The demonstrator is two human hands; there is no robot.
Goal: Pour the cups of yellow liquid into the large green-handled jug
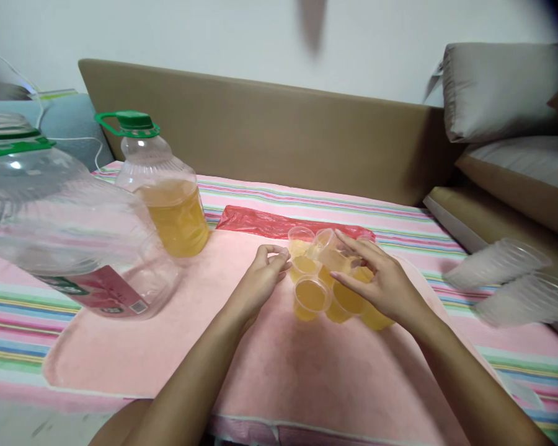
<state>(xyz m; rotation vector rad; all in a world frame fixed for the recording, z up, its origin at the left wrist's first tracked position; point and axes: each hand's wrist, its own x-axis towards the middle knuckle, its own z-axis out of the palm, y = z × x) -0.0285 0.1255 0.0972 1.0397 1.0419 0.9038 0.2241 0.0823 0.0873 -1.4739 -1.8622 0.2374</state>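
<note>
My right hand [379, 275] reaches over a cluster of clear plastic cups filled with yellow drink. Its thumb and fingers are around a tilted clear plastic cup [324, 243] that looks empty. My left hand [268, 267] is just left of the cluster, fingers curled and thumb tip close to the index tip, with nothing visible between them. Nearest me stands a filled cup [310, 300], with another filled cup [346, 301] to its right. The right hand partly hides several cups behind and beneath it.
A large bottle [121, 248], blurred and tilted, is at left. Behind it stands a green-capped bottle [177, 217] partly full of yellow drink. A red plastic bag [260, 222] lies behind the cups. Stacked clear cups [502, 263] lie at right, below cushions [506, 93]. A pink mat [167, 359] lies beneath.
</note>
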